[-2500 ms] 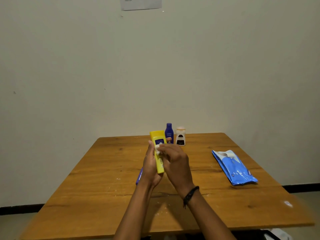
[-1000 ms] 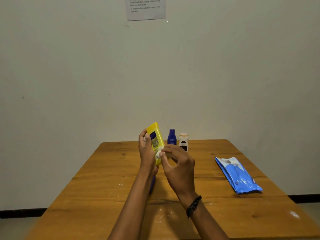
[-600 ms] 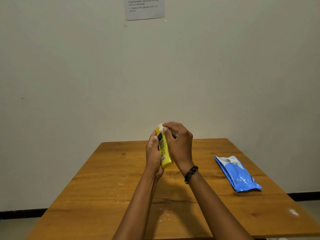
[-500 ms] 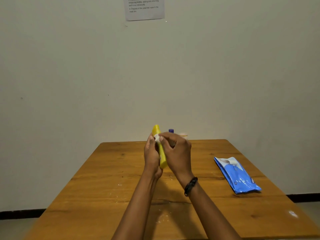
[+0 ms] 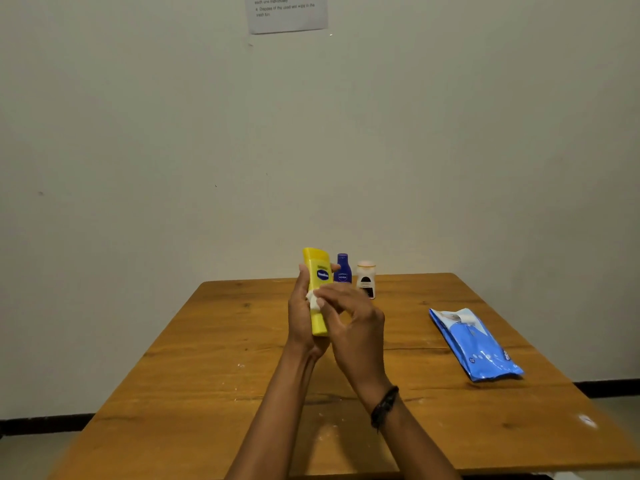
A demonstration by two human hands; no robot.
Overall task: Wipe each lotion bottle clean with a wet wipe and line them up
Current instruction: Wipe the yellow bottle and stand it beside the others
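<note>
My left hand (image 5: 300, 320) grips a yellow lotion bottle (image 5: 318, 271) upright above the middle of the wooden table (image 5: 194, 368), label toward me. My right hand (image 5: 353, 323) pinches a small white wet wipe (image 5: 313, 300) against the bottle's front, below the label. Behind them, near the table's far edge, a dark blue bottle (image 5: 343, 269) and a small white bottle (image 5: 366, 278) with a dark label stand side by side.
A blue pack of wet wipes (image 5: 474, 344) lies on the right side of the table. A printed sheet (image 5: 287, 12) hangs on the wall behind. A black band is on my right wrist.
The yellow bottle has turned so its label faces me. My right hand with the wipe has slid down from the bottle's top to its middle. The two bottles behind are in sight again.
</note>
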